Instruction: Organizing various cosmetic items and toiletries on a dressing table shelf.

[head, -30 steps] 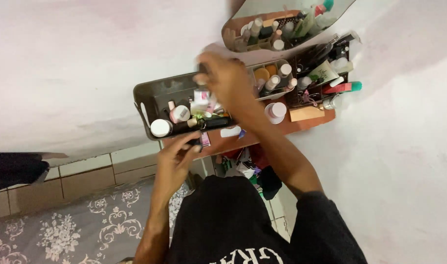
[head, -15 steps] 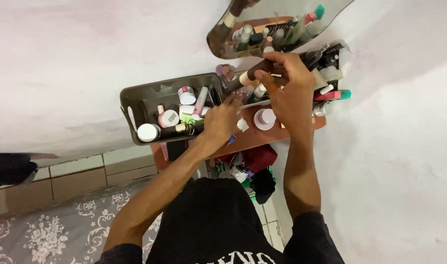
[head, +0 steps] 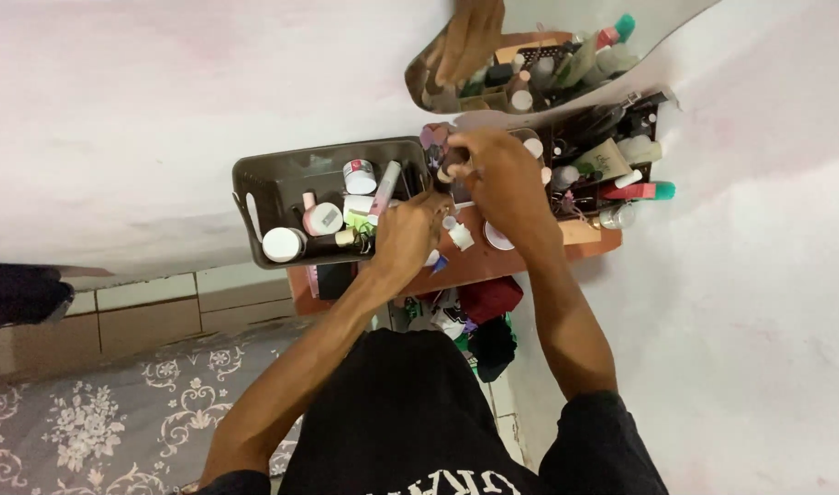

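A person in a black shirt is standing over a small reddish-brown shelf (head: 580, 240) crowded with cosmetics, both bare hands working close together above it. The right hand (head: 497, 179) is curling its fingers around a small dark bottle (head: 449, 170) with a pale tip, holding it just above the shelf; how tightly it is clasping cannot be told, since the knuckles are covering most of the bottle. The left hand (head: 406, 234) is hovering just below and to the left of that grip, its fingers bent inward, though whether they are pinching anything cannot be told. Immediately left of the grip a dark plastic basket (head: 254, 183) is sitting, holding a white round jar (head: 282, 244), a pink jar (head: 322, 218) and a white-and-red pot (head: 358, 175). A small white cap (head: 460, 236) is lying on the shelf just below the grip. To the right of the grip, tubes and bottles are standing packed together, a red-and-teal tube (head: 641, 191) among them. Above the grip, a curved mirror (head: 566, 46) is leaning against the white wall, reflecting a hand.
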